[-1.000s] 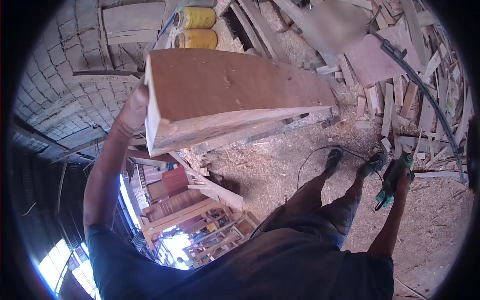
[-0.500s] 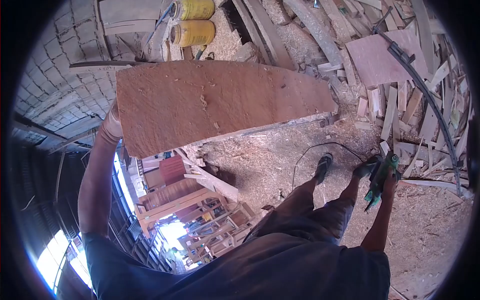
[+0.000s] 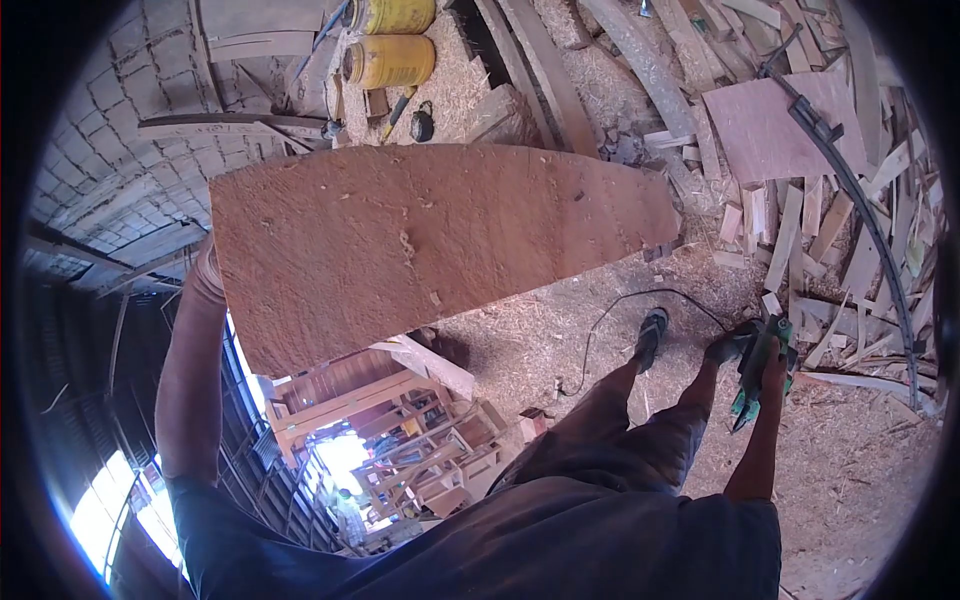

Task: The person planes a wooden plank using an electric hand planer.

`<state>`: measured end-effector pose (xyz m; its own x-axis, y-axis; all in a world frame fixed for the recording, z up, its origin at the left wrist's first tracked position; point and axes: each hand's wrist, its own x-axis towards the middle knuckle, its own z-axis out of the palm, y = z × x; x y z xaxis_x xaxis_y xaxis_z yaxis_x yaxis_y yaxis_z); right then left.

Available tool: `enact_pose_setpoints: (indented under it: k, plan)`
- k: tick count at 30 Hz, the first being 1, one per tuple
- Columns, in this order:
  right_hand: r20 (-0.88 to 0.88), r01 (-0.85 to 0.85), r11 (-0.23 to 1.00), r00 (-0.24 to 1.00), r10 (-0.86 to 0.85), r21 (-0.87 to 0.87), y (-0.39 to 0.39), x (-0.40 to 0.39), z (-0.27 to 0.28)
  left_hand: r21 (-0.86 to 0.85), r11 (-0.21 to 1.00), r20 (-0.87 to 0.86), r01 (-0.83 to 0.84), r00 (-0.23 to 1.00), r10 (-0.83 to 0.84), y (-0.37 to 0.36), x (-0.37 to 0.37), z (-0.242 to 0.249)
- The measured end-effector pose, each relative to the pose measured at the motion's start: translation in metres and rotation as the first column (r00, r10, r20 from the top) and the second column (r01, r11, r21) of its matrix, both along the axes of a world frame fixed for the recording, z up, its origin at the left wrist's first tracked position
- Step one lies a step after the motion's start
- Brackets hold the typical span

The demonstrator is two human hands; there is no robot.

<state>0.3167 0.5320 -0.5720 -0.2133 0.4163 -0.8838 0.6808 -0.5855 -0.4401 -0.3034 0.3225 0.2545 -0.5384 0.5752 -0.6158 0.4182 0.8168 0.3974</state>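
A long reddish-brown wooden board (image 3: 400, 245), wide at the left and tapering to the right, spans the view in front of me, with loose shavings on its rough face. My left hand (image 3: 210, 268) grips its left end; the fingers are mostly hidden behind the board. Down at my right side, my right hand (image 3: 775, 368) is closed around a green and black corded power tool (image 3: 752, 385). Its exact kind is hard to make out from here. The tool hangs apart from the board, close to my foot.
Two yellow plastic jars (image 3: 390, 62) stand beyond the board, near a yellow-and-black handle (image 3: 398, 112). Offcuts and a pink-toned panel (image 3: 785, 125) are piled at the right, with a long dark bar (image 3: 850, 180) across them. A black cord (image 3: 620, 298) lies on the shavings-covered floor.
The board's left end has tilted, its near left corner coming lower and closer to me, with my left hand on it. The right hand and tool have shifted only slightly.
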Motion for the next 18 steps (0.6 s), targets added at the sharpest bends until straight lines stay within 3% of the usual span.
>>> enact_pose_setpoints:
  k: [2, 8, 14, 16, 18]
  plan:
    - [0.039, 0.013, 0.999, 0.999, -0.012, -0.034, 0.005, 0.004, -0.005, -0.005, 1.000, -0.020, 0.029, 0.999, -0.029, -0.003, -0.003, 0.001]
    - [-0.074, 0.092, 0.993, 0.992, -0.098, -0.072, 0.014, 0.014, -0.003, -0.030, 0.991, -0.078, 0.132, 0.988, -0.134, -0.016, -0.010, 0.004]
    - [0.018, 0.004, 0.997, 1.000, -0.005, 0.074, 0.008, 0.045, -0.063, -0.046, 0.952, -0.167, 0.301, 0.938, -0.305, -0.010, -0.008, -0.008]
    - [0.012, 0.036, 0.997, 0.999, -0.037, 0.072, 0.007, 0.046, -0.064, -0.046, 0.955, -0.211, 0.294, 0.931, -0.297, 0.004, 0.004, -0.022]
    - [0.024, 0.039, 0.998, 0.999, -0.040, 0.047, 0.007, 0.043, -0.064, 0.039, 0.982, -0.078, 0.184, 0.980, -0.181, 0.039, 0.027, -0.033]
